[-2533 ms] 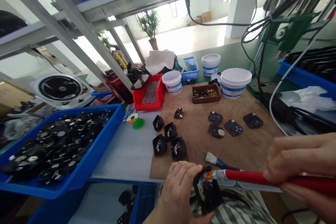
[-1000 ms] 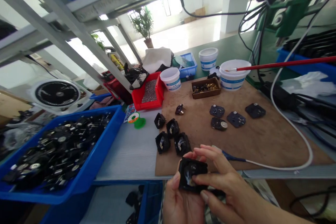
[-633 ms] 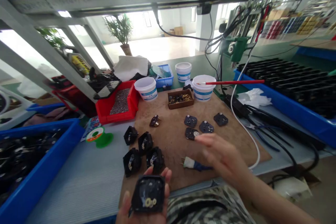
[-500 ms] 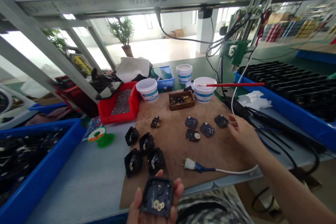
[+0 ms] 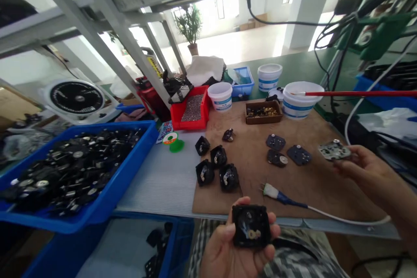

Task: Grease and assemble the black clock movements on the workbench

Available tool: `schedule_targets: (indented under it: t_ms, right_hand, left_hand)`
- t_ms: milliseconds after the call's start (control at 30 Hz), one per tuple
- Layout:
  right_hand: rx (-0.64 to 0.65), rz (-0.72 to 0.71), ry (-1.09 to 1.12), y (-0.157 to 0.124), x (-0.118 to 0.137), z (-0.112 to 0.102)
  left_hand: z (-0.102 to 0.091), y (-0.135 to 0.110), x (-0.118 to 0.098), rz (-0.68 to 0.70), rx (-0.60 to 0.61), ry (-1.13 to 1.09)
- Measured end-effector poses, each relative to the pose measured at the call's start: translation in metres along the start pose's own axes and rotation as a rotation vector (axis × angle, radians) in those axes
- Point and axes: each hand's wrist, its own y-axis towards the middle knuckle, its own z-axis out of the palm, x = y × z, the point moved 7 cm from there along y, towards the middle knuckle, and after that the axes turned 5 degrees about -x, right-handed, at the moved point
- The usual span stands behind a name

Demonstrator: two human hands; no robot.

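My left hand is closed around a square black plastic housing, its open side up, with small brass-coloured parts inside. In my right hand a thin flat plate with small parts on it is pinched by one edge, above the brown board. Left of it lie similar dark plates and a plate with a round metal disc. Several black housings stand beyond my left hand, near a small dark part. A white plug with a blue-wrapped cord lies between my hands.
A brown tray of small brass parts, white tubs, a red bin and a solder spool line the board. A red-handled brush rests across one tub. A blue crate of black parts stands left.
My right hand has lifted the plate it was reaching at off the board. My left hand still holds the housing. The view has swung left.
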Motion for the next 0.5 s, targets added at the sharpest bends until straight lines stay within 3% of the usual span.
schedule_targets:
  t_ms: [200,267,333,400,500]
  right_hand:
    - [0.300,0.270,0.484,-0.075,0.049,0.048]
    - [0.400,0.257,0.530,-0.098,0.070,0.065]
    - [0.551,0.049,0.384,-0.119,0.097,0.080]
    - [0.671,-0.275,0.151,-0.140,0.123,0.094]
    - [0.696,-0.656,-0.117,-0.162,0.149,0.108]
  left_hand:
    - [-0.008,0.004,0.011,-0.027,-0.060,-0.023]
    - [-0.010,0.004,0.013,-0.026,-0.078,-0.021]
    - [-0.010,0.004,0.015,-0.021,-0.097,-0.020]
    - [-0.011,0.003,0.017,-0.016,-0.116,-0.032]
    - [-0.013,0.000,0.019,-0.014,-0.141,-0.061]
